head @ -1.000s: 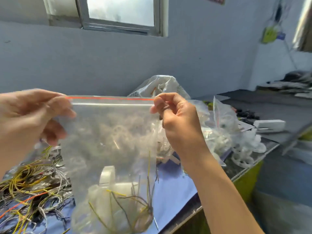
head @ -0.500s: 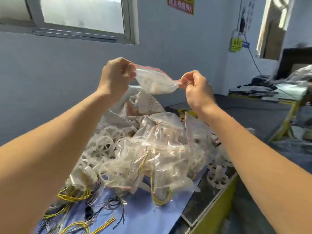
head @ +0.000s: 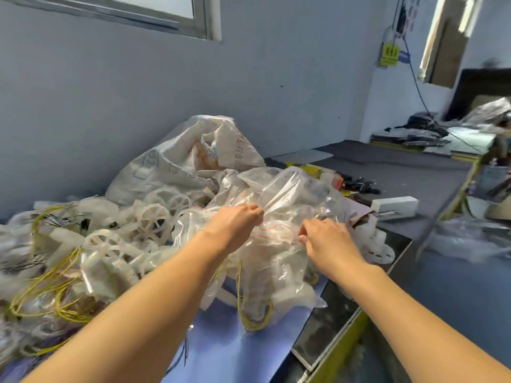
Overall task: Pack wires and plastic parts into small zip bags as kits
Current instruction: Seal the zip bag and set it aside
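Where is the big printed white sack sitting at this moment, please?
In the head view the printed white sack stands left of centre against the blue wall, directly behind the heap of zip bags and white plastic wheels.

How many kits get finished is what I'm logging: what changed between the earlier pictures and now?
Both hands came down: the left hand and right hand had held a filled bag up in the air, and now pinch a zip bag low on the pile of bags; whether it is the same one is unclear. The yellow wires and white sack stayed put.
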A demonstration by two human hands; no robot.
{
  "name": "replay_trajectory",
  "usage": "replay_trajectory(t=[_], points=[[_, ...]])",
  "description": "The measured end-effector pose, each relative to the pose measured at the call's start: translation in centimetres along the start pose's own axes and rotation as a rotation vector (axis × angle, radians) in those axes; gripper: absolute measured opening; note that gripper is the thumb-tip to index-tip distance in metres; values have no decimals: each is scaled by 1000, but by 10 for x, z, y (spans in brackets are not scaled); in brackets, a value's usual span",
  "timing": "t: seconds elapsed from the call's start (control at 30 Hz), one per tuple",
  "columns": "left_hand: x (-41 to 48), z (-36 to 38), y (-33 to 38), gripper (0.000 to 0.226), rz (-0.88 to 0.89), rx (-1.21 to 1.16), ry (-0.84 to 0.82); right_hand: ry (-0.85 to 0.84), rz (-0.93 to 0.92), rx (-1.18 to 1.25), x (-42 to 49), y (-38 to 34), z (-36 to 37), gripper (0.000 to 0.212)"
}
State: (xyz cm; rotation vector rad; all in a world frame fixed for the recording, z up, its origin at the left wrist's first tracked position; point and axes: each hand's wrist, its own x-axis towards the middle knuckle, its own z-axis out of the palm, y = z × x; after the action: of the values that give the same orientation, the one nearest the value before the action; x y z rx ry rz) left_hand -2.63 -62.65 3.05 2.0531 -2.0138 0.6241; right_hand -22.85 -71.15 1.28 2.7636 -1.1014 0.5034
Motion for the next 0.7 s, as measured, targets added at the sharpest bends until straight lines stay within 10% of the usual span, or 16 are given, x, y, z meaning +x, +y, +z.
replay_trajectory(t=[0.7], points=[[-43, -29, 33, 39, -240, -176, -148, -56, 18, -101, 0, -52, 9, 30]])
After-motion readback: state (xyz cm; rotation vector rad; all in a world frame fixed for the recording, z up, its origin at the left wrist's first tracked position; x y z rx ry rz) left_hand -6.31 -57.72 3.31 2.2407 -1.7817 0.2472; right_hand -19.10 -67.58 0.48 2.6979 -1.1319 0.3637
